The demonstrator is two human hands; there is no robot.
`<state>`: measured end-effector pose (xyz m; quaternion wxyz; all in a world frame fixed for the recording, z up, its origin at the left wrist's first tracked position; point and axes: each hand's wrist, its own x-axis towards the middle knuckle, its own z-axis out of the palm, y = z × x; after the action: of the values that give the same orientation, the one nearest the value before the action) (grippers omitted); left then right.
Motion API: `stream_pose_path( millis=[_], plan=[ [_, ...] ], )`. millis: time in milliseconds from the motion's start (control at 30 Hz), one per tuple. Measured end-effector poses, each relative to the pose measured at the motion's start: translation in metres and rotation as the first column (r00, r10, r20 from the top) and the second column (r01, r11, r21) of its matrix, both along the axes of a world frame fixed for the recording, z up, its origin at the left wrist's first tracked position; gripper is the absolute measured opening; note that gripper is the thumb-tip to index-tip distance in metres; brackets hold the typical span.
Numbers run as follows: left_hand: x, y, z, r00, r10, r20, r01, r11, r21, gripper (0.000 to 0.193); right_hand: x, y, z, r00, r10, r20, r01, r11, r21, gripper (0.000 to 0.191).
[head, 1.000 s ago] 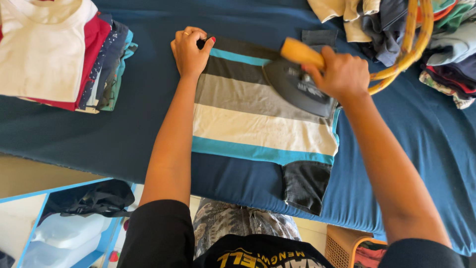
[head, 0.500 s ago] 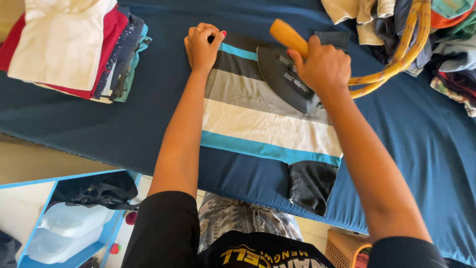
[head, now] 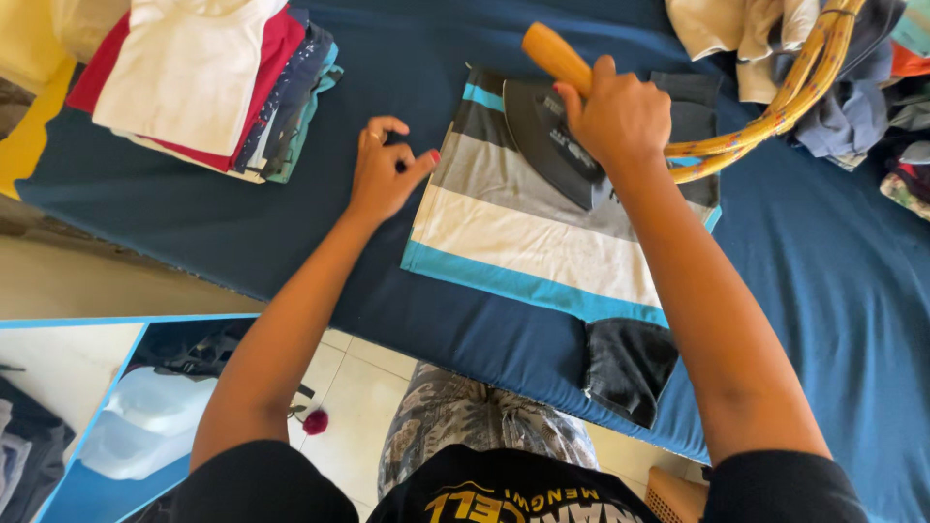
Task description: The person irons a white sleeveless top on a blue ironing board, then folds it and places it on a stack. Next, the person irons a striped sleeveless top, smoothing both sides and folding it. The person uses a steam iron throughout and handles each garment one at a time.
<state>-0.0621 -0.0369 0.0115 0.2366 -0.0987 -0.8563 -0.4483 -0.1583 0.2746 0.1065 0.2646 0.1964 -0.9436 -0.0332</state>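
Overhead, a person's right hand [head: 620, 116] closes its fingers around the wooden handle [head: 557, 56] of a dark flat iron [head: 552, 145], which rests sole-down on a folded striped shirt [head: 542, 232]. That shirt, banded in grey, white and turquoise with a dark sleeve [head: 630, 368] hanging over the near edge, lies flat on a tabletop padded in navy cloth [head: 291, 223]. Just left of the shirt, the left hand [head: 387, 169] rests on the padding, gripping nothing, fingers curled loosely with thumb and forefinger close together, the thumb tip near the shirt's edge. Farther left sits a stack of folded clothes [head: 203, 77], white and red on top. At upper right, a cane basket [head: 775, 107] brims with unfolded garments, its rim just beside the right wrist.
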Motion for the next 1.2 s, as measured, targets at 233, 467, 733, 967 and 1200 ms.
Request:
stream_pose_path(
  millis=[233, 467, 733, 967, 1200],
  plan=[
    [0.035, 0.007, 0.002, 0.999, -0.018, 0.032, 0.023, 0.983, -0.183, 0.031, 0.002, 0.001, 0.011, 0.919, 0.369, 0.139, -0.375, 0.927, 0.022, 0.052],
    [0.030, 0.001, -0.016, 0.999, -0.029, 0.035, 0.032, 0.995, -0.100, 0.035, -0.021, -0.054, -0.007, 1.000, 0.007, -0.020, -0.008, 0.999, -0.052, 0.055],
    [0.031, 0.003, -0.012, 1.000, -0.020, 0.020, 0.022, 0.997, -0.078, 0.036, 0.001, -0.033, 0.010, 0.910, 0.349, 0.223, -0.366, 0.930, 0.038, 0.053],
    [0.029, 0.000, -0.018, 0.998, -0.008, 0.057, 0.014, 0.994, -0.107, 0.032, -0.005, -0.069, -0.001, 0.994, 0.063, 0.090, -0.060, 0.997, -0.041, 0.059],
    [0.032, -0.002, -0.020, 0.998, -0.017, 0.058, 0.023, 0.995, -0.097, 0.028, 0.012, -0.043, 0.021, 0.873, 0.327, 0.362, -0.343, 0.939, -0.022, 0.054]
  ],
)
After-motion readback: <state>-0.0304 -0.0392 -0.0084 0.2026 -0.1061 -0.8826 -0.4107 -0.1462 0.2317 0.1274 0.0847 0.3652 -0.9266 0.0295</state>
